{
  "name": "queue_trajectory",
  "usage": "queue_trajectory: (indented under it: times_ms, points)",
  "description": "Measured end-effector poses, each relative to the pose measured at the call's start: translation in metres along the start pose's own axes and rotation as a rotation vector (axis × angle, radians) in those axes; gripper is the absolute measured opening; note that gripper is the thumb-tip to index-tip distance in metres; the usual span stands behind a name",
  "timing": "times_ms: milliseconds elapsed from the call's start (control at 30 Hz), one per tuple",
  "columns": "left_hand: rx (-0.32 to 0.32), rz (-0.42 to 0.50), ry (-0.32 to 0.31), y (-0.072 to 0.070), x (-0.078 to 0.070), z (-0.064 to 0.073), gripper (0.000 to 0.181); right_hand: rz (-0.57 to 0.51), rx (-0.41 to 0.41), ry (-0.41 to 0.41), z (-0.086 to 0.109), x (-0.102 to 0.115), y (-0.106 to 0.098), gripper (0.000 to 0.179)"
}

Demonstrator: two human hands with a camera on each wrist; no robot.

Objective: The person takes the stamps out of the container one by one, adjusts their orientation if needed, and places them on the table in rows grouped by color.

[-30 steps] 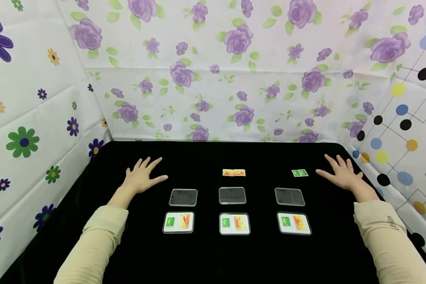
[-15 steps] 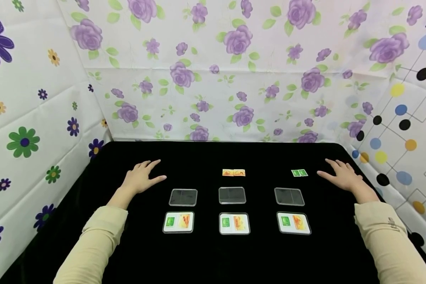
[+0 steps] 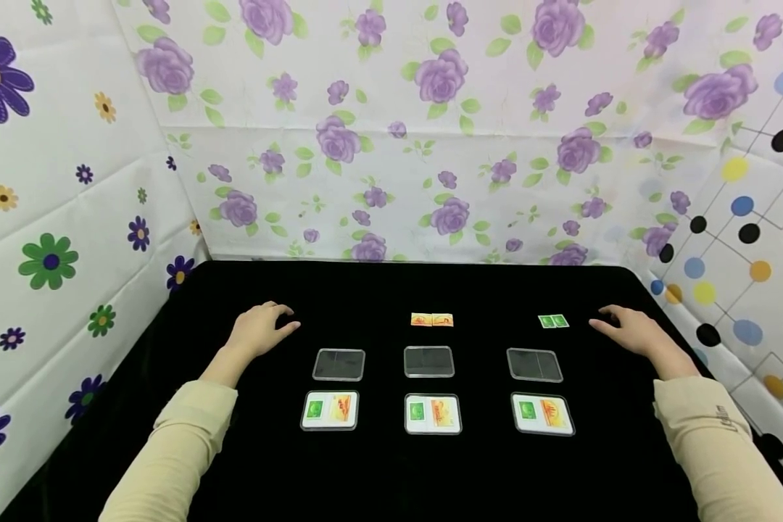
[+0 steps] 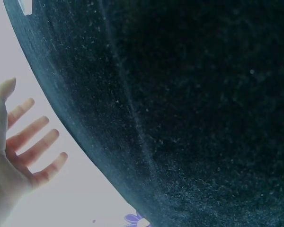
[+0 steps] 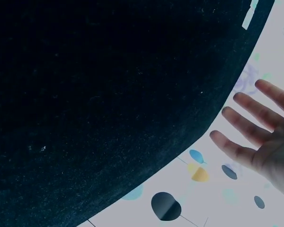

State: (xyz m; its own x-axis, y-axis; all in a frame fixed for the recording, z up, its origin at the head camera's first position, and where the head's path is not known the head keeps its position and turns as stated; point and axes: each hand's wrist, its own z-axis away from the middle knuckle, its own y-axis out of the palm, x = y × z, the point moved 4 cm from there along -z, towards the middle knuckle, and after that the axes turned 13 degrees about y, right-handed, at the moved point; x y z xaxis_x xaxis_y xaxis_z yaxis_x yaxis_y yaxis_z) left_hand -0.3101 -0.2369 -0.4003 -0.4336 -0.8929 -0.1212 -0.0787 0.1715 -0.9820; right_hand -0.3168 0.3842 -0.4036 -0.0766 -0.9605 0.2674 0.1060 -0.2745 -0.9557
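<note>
My left hand [image 3: 259, 331] hovers at the left of the black table, holding nothing, its fingers loosely bent. In the left wrist view the left hand [image 4: 19, 146] shows its fingers spread apart. My right hand [image 3: 636, 333] is at the right side, also holding nothing, nearest a pair of green stamps [image 3: 553, 321]. The right wrist view shows the right hand [image 5: 267, 130] with fingers apart. A joined pair of orange stamps [image 3: 432, 320] lies at the back middle. Three clear plastic covers [image 3: 428, 362] form a row in front of it.
Nearer the front, three clear cases [image 3: 329, 410] hold white cards, each bearing a green and an orange stamp. The black cloth-covered table [image 3: 391, 478] is bounded by a rose-patterned sheet [image 3: 378, 167] behind and printed sheets at both sides.
Both hands' fingers have bent from a spread, straight pose to a loose curl. The head view has shifted slightly; the stamps, covers and cases stay in place.
</note>
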Motion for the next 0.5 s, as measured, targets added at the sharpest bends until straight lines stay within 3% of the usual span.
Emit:
queue_trajectory:
  times_ms: [500]
  points:
    - [-0.004,0.093,0.008,0.0045,-0.0008,-0.0021,0.031,-0.025,0.001,-0.028,0.0065,0.0065,0.0018,0.049]
